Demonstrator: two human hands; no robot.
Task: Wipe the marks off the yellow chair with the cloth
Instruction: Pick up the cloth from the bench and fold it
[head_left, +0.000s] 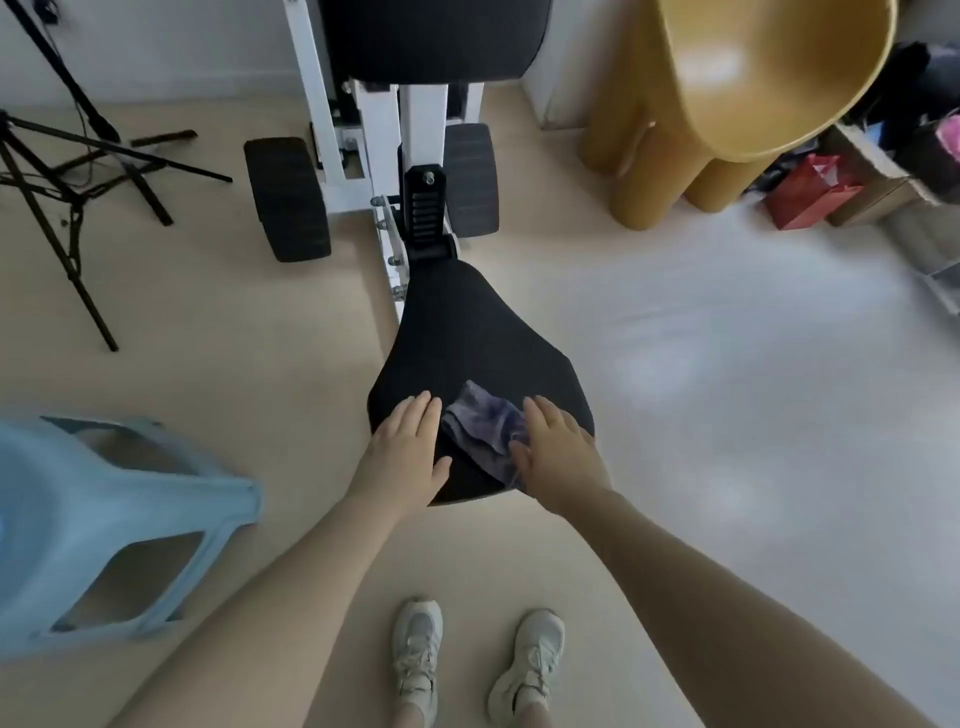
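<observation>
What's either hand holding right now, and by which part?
Nothing is gripped. The left hand lies flat on the black seat; the right hand rests with straight fingers on the near right edge of the cloth.

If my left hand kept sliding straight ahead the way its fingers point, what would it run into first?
Probably nothing soon. The left hand lies flat on the black seat, fingers pointing up along it, with the cloth just beside it. Bare seat lies ahead, then likely the seat's black bracket, though depth is unclear.

left hand: flat, fingers straight | right hand: flat, fingers straight
</observation>
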